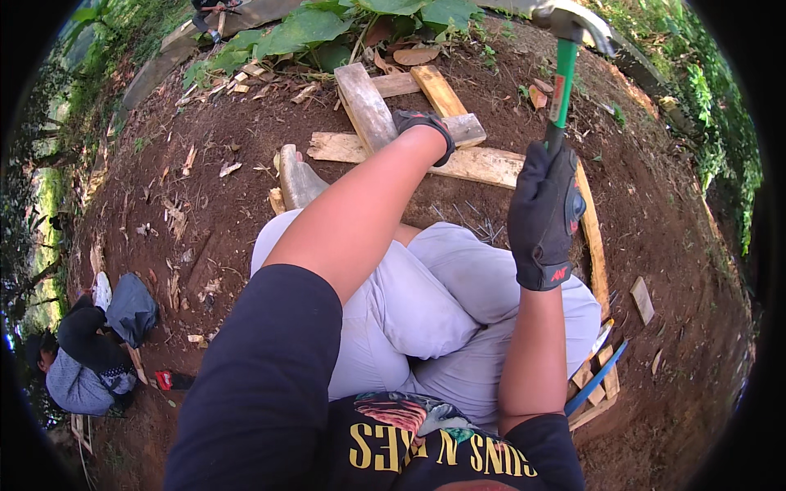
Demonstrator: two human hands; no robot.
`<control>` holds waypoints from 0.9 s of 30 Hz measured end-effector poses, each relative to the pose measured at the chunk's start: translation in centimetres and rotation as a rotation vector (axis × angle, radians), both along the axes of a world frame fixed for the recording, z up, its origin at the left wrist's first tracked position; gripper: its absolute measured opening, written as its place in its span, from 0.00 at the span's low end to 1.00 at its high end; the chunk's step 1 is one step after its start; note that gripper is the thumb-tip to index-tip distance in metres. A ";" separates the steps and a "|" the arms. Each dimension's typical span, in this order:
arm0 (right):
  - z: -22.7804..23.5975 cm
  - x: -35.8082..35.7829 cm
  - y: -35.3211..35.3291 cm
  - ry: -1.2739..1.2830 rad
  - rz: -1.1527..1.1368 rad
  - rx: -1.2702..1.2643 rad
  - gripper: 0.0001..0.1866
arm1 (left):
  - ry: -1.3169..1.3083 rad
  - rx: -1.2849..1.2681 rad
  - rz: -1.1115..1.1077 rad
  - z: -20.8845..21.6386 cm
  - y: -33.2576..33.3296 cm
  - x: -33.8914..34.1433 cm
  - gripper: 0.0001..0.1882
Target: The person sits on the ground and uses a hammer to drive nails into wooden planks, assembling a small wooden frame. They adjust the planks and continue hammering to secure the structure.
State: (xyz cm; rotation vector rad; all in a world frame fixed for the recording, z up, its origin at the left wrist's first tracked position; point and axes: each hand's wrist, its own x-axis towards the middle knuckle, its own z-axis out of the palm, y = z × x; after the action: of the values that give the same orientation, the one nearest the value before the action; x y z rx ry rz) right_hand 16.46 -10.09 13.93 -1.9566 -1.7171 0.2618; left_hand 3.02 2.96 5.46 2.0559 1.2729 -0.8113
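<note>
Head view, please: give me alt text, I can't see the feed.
A gloved right hand grips a green-handled hammer, head up, while the gloved left hand touches overlapping wooden boards on brown soil. Loose nails lie just beyond the seated person's pale grey trousers; another person is at far left.

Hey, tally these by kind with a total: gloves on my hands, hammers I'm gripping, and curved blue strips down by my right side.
Black gloves: 2, one on the left hand, one on the right hand
Hammer: 1
Curved blue strip: 1
Total: 4
</note>
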 end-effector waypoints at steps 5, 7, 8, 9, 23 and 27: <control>-4.2 0.9 -1.4 -0.138 -0.089 -0.446 0.17 | 0.032 0.000 -0.022 0.1 -0.1 0.2 0.34; -5.3 1.4 -1.5 -0.193 0.006 -0.488 0.16 | 0.051 0.004 -0.019 -0.1 -0.1 0.0 0.34; -5.4 1.5 -1.3 -0.221 0.053 -0.510 0.16 | 0.063 0.002 -0.008 -0.4 -0.4 -0.3 0.34; -5.1 2.0 -1.1 -0.200 0.014 -0.394 0.16 | 0.096 0.062 -0.023 -0.7 -0.9 -0.1 0.35; 0.3 0.0 0.1 0.025 -0.104 -0.118 0.15 | 0.091 0.022 -0.024 0.0 -0.1 0.2 0.34; -2.7 0.4 -0.8 -0.017 -0.133 -0.022 0.14 | 0.083 0.020 -0.049 -0.3 -0.1 0.4 0.33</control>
State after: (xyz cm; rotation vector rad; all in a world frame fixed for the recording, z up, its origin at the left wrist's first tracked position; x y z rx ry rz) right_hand 16.88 -10.93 11.27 -2.0841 -1.5929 0.2173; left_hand 3.42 2.87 5.20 2.0957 1.2837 -0.9179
